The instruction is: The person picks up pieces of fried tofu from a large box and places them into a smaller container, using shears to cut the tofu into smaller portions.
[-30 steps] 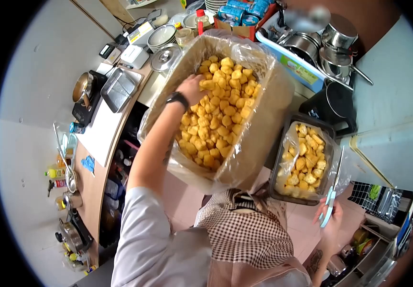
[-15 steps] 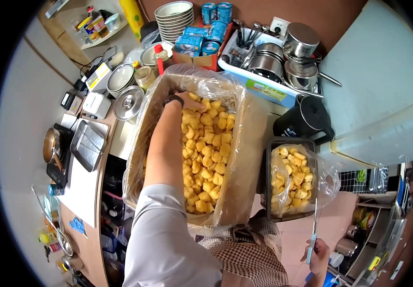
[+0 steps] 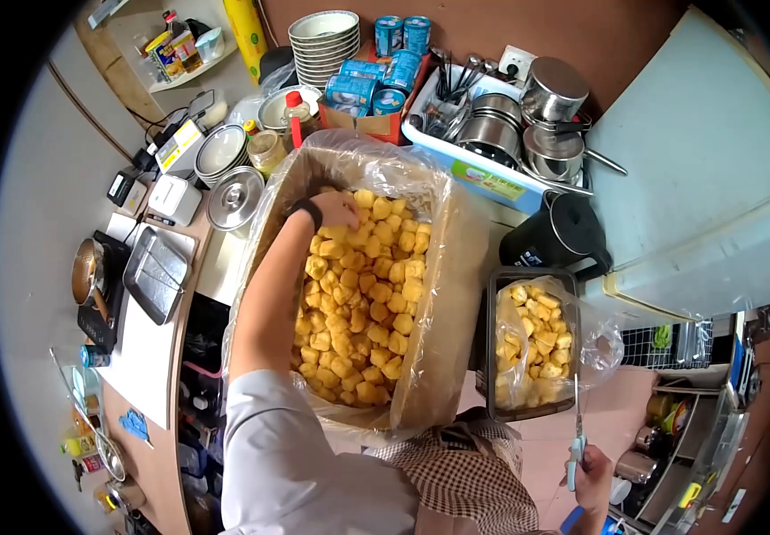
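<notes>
A large cardboard box (image 3: pixel 462 294), lined with clear plastic, holds many yellow fried tofu puffs (image 3: pixel 363 308). My left hand (image 3: pixel 340 210) reaches into its far left part, fingers curled down onto the puffs, their tips partly hidden. A black band is around that wrist. At the lower right, my right hand (image 3: pixel 592 477) grips scissors (image 3: pixel 576 450) by their light blue handles, blades pointing up toward a black tray (image 3: pixel 492 357). Cut tofu puffs (image 3: pixel 541 334) lie in that tray, inside a clear plastic bag (image 3: pixel 601 343).
Behind the box stand stacked bowls (image 3: pixel 324 45), blue cans (image 3: pixel 351 89) and a blue-white bin (image 3: pixel 492 183) with pots. A black kettle (image 3: pixel 559 234) stands right of the box. Left are a lidded steel pot (image 3: pixel 234 198), a metal tray (image 3: pixel 159 276) and a pan (image 3: pixel 88 272).
My left hand has shifted slightly down in the view and shows more clearly, its forearm now further left. The scissors have turned, so their handle loops show. The whole view has shifted slightly.
</notes>
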Tool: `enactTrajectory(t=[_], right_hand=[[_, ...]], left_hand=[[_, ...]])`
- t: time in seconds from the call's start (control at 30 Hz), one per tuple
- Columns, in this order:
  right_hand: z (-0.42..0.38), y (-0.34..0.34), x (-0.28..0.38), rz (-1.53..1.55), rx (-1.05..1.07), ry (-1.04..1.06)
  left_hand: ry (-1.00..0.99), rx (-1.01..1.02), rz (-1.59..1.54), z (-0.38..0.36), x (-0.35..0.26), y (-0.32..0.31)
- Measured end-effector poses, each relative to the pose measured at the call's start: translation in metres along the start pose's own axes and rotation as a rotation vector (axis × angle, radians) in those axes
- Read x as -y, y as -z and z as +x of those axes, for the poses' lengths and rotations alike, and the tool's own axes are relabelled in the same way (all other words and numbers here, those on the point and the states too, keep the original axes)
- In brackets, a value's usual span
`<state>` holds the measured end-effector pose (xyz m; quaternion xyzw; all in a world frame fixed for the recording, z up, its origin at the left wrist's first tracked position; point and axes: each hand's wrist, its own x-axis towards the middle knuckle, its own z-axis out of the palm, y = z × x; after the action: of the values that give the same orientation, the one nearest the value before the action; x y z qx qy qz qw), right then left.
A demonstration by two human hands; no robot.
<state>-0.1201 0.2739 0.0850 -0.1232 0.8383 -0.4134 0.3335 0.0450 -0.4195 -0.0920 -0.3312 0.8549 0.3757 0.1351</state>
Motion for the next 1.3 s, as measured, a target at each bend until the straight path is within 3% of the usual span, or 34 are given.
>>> enactTrajectory(t=[0.1,0.17,0.2,0.3,0.37,0.4,0.43,0.5,0.53,0.57,0.63,0.67,0.7,0.77,0.87,0.97,1.07,1.1,1.17,1.23,1.3], right_hand=[[0.009,0.008,-0.003,-0.002,-0.023,-0.012],[0.011,0.012,-0.001,0.032,-0.034,-0.016],[0.014,0.015,0.0,0.046,-0.04,-0.012],[0.019,0.029,-0.003,0.012,-0.044,0.033],[0.027,0.032,0.005,0.013,-0.035,0.039],[0.031,0.033,0.008,0.01,-0.037,0.043],[0.031,0.039,0.004,-0.031,-0.011,0.036],[0.046,0.052,-0.001,-0.116,0.03,0.044],[0.047,0.055,0.007,-0.235,0.025,0.067],[0.051,0.06,0.004,-0.283,0.007,0.082],[0.048,0.073,-0.012,-0.386,-0.001,0.078],[0.047,0.064,-0.002,-0.191,-0.039,0.0],[0.048,0.062,-0.003,-0.254,-0.038,-0.006],[0.052,0.063,-0.005,-0.385,-0.039,-0.008],[0.06,0.063,-0.007,-0.367,-0.016,0.018],[0.07,0.053,0.009,-0.224,0.02,0.001],[0.075,0.042,0.024,-0.07,0.07,0.04],[0.078,0.041,0.024,-0.079,0.093,0.066],[0.086,0.043,0.017,-0.097,0.131,0.119],[0.094,0.045,0.01,-0.088,0.151,0.144],[0.098,0.043,0.012,-0.083,0.179,0.157]], left_hand=[[-0.137,0.008,0.026,-0.074,-0.036,-0.024],[-0.112,-0.08,0.148,-0.119,-0.068,-0.04],[-0.264,-0.053,0.116,-0.122,-0.064,-0.041],[-0.016,-0.119,0.014,-0.099,-0.068,-0.021],[-0.117,-0.554,0.209,-0.04,-0.036,-0.018],[0.076,-0.54,0.278,-0.017,-0.038,-0.019],[0.285,-0.324,0.298,0.011,-0.036,-0.015],[0.309,-0.241,0.056,0.083,0.006,-0.033],[0.366,-0.109,0.076,0.122,0.019,-0.031],[0.105,-0.198,0.052,0.138,0.029,-0.042],[-0.181,-0.084,-0.124,0.162,0.054,-0.044],[0.04,-0.014,-0.102,0.162,0.069,-0.042],[0.06,-0.099,-0.102,0.129,0.048,-0.035],[0.231,-0.033,-0.006,0.064,-0.016,-0.007],[-0.068,0.005,-0.222,0.027,-0.019,-0.014],[-0.19,-0.163,0.167,-0.035,-0.068,-0.041],[-0.249,-0.116,0.216,-0.085,-0.081,-0.084],[-0.168,-0.136,0.256,-0.122,-0.106,-0.093],[-0.242,-0.255,0.274,-0.166,-0.105,-0.121],[-0.208,-0.235,0.014,-0.208,-0.111,-0.127],[-0.134,-0.4,-0.088,-0.237,-0.112,-0.139]])
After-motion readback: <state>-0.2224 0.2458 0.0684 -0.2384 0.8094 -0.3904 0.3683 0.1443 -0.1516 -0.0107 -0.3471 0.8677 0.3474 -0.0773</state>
